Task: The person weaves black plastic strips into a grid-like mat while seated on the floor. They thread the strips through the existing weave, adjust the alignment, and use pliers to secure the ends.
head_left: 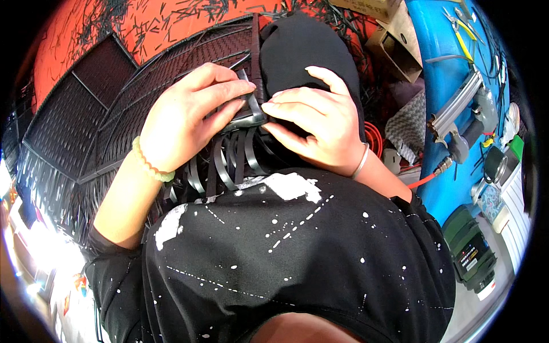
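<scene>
A dark woven wicker panel [131, 103] with a curved frame lies over my lap. Loose black weaving strips [229, 163] hang from its near edge. My left hand [189, 114] presses down on the weave and pinches the strips at the frame edge; a green bead bracelet is on its wrist. My right hand [314, 123] meets it from the right, fingertips gripping the same strips beside a dark upright rod [256, 51]. A silver bangle circles the right wrist. My black paint-speckled shirt fills the lower part of the view.
Cut strip scraps litter the orange floor [143, 23]. A blue bench [440, 68] at right carries a metal staple gun [457, 108], pliers and cables. A cardboard box [394, 46] sits behind. An orange hose [374, 140] and a green-black battery pack [472, 251] lie near my right side.
</scene>
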